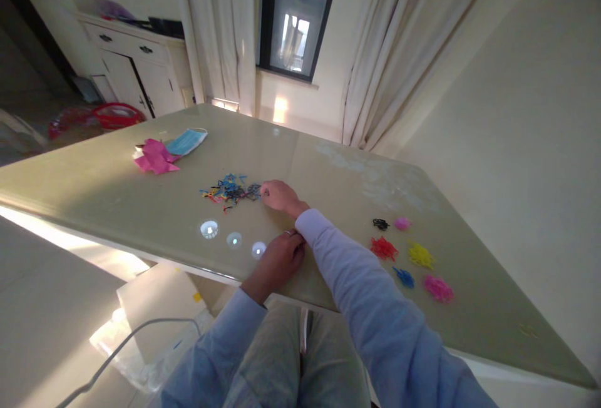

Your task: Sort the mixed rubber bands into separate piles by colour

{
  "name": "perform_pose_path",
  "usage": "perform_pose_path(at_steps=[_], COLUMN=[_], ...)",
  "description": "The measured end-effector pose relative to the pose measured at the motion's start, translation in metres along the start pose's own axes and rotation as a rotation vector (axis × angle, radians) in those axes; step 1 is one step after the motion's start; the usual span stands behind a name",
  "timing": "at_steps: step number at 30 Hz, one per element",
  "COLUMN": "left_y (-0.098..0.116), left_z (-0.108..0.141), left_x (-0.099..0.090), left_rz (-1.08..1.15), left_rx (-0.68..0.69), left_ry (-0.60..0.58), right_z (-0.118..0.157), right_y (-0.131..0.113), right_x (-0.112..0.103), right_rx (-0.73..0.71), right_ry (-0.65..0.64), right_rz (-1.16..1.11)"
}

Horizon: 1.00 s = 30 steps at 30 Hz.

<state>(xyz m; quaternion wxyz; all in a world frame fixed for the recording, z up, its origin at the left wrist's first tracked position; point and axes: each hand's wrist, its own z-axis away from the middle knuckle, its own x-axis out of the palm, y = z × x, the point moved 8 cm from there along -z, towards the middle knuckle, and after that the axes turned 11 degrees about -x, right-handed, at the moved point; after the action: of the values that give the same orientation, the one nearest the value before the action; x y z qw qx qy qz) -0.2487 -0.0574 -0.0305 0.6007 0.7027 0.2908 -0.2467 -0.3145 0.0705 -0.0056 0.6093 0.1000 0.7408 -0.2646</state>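
A loose pile of small mixed-colour bands [230, 190], mostly blue and black with some yellow and red, lies on the table. At its right edge, my right hand [278, 196] is closed, its fingers bent down against the bands. Whatever is between those fingertips is hidden. My left hand [280, 259] rests nearer the table's front edge, just beside my right cuff. Its fingers are curled in, with the tips out of sight. Sorted heaps lie to the right: black [380, 224], light pink [402, 224], red [384, 248], yellow [421, 255], blue [404, 278] and bright pink bands [438, 288].
Crumpled pink paper [156, 157] and a blue face mask [187, 142] lie at the table's back left. The glossy table [328, 183] reflects lights near its front edge. A cable [136, 331] crosses the floor side at lower left. A wall borders the right.
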Motion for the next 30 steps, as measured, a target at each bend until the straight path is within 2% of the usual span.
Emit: perform_pose_path(at_steps=[7,13,17,21,24,28,30], left_y=[-0.002,0.003,0.003,0.001,-0.001,-0.003,-0.004], left_z=[0.001,0.002,0.003,0.004,0.005,0.006,0.006], left_x=[0.002,-0.002,-0.003,-0.004,-0.004,-0.007,-0.008], left_rz=[-0.004,-0.014,-0.009,0.030,0.053,0.078,0.087], left_rx=[0.015,0.011,0.018,0.043,0.051,0.055,0.050], left_ry=[0.012,0.004,0.011,0.036,0.051,0.072,0.077], right_z=[-0.004,0.004,0.019,0.051,0.084,0.128,0.148], right_y=[0.000,0.009,0.027,0.038,0.032,0.006,-0.004], right_x=[0.004,-0.002,-0.013,-0.022,-0.029,-0.034,-0.039], right_rx=[0.051,0.101,0.186,0.273,0.265,0.213,0.184], right_ry=[0.005,0.132,0.237,0.258,0.256,0.234,0.231], right_rz=[-0.049,-0.229,-0.437,-0.687,-1.019,-1.808,-1.975])
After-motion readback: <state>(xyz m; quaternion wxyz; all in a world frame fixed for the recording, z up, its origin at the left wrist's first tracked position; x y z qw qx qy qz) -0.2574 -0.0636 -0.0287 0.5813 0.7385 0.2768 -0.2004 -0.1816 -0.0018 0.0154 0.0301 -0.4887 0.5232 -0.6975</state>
